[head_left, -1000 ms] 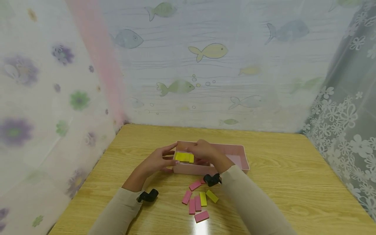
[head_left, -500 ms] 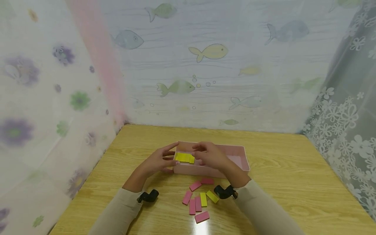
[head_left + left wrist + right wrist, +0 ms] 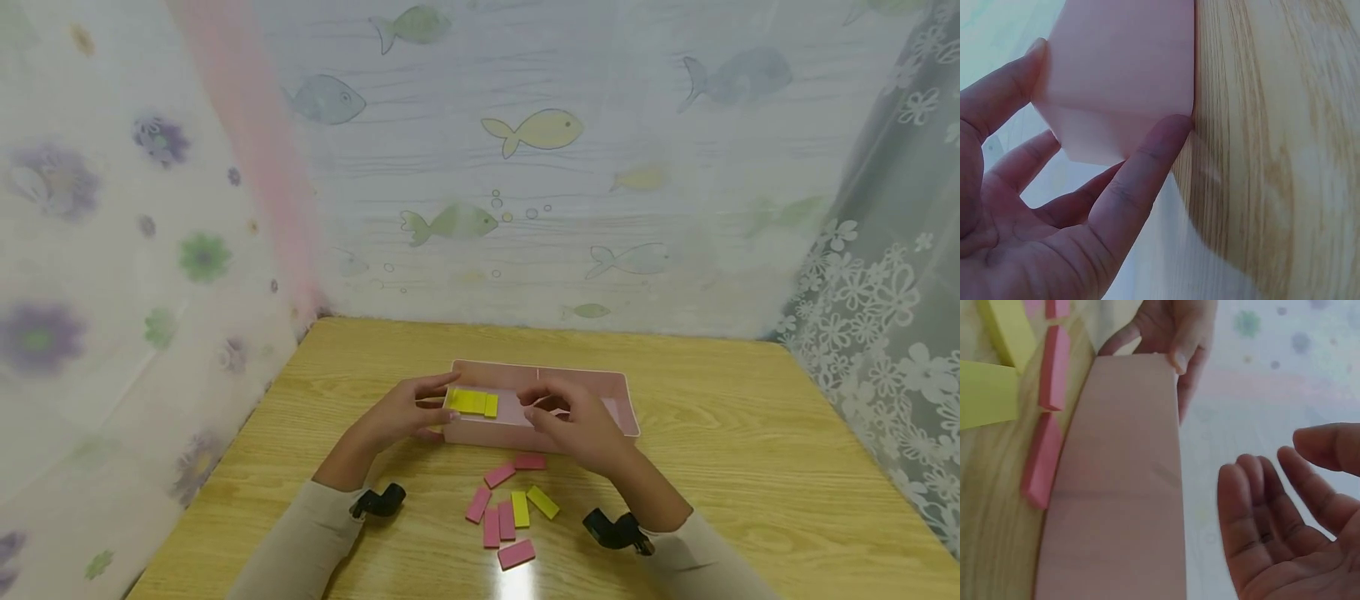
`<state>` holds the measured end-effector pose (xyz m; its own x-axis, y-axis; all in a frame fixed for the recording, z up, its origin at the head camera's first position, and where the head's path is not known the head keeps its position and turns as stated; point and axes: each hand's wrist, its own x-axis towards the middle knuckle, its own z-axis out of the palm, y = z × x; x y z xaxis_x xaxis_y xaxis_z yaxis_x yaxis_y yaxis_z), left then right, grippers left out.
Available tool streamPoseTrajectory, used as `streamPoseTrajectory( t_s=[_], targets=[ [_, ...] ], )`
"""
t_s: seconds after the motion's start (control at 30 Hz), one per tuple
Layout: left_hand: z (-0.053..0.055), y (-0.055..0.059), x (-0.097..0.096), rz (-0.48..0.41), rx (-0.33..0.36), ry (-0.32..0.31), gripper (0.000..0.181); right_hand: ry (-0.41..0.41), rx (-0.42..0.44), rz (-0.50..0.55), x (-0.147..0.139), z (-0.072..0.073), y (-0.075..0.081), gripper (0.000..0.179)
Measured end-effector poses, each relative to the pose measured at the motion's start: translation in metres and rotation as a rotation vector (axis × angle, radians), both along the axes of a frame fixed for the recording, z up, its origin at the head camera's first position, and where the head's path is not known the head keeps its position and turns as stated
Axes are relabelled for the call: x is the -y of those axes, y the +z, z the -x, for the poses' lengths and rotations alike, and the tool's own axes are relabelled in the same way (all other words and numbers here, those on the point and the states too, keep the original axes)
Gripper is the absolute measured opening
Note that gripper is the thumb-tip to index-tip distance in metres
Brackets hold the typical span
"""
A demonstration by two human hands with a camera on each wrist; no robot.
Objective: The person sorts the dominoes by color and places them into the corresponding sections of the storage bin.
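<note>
My left hand point(image 3: 396, 413) grips the left end of a pink plastic box point(image 3: 491, 434); in the left wrist view its fingertips sit against the box's end and side point(image 3: 1122, 56). Inside that end of the box lie yellow blocks point(image 3: 469, 402) in a row, side by side. Over the box's middle hovers my right hand point(image 3: 583, 423), its fingers loosely bent with nothing between them. The right wrist view shows this hand point(image 3: 1291, 531) with thumb and fingertips apart, beside the box's long wall point(image 3: 1122, 462).
Several pink blocks point(image 3: 491, 527) and two yellow blocks point(image 3: 543, 502) lie flat on the wooden table point(image 3: 360, 350) in front of the box. A thin divider point(image 3: 537, 374) crosses the box. Patterned curtains point(image 3: 540, 217) hang behind the table and at its sides.
My right hand has drawn back from the yellow blocks, moving right and nearer, and its fingers have spread. The left hand and the box stay in place.
</note>
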<state>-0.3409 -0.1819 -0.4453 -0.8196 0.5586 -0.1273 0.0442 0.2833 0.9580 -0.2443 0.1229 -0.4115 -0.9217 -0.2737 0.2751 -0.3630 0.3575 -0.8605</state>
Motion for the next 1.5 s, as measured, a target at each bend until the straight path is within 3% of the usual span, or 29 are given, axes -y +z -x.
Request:
streamPoseTrajectory(
  t_s=[0.23, 0.5, 0.77, 1.17, 1.33, 1.5],
  targets=[
    [0.001, 0.0, -0.001, -0.01, 0.005, 0.005, 0.076, -0.065, -0.048, 0.011, -0.008, -0.016, -0.006, 0.012],
    [-0.001, 0.001, -0.001, -0.006, 0.004, 0.016, 0.077, -0.037, -0.039, 0.01, -0.016, -0.02, -0.024, 0.012],
    [0.002, 0.004, -0.002, 0.013, -0.032, 0.019, 0.077, 0.022, 0.029, 0.007, -0.023, -0.025, -0.028, 0.016],
    [-0.002, 0.0, 0.002, 0.021, -0.021, 0.028, 0.078, 0.17, 0.179, -0.159, -0.028, -0.03, -0.048, 0.01],
    [-0.002, 0.0, 0.001, 0.016, -0.008, 0.032, 0.079, 0.18, 0.235, -0.161, -0.031, -0.032, -0.052, 0.011],
    [-0.001, 0.001, -0.001, 0.017, -0.014, 0.028, 0.078, 0.163, 0.221, -0.199, -0.031, -0.033, -0.053, 0.015]
  ],
)
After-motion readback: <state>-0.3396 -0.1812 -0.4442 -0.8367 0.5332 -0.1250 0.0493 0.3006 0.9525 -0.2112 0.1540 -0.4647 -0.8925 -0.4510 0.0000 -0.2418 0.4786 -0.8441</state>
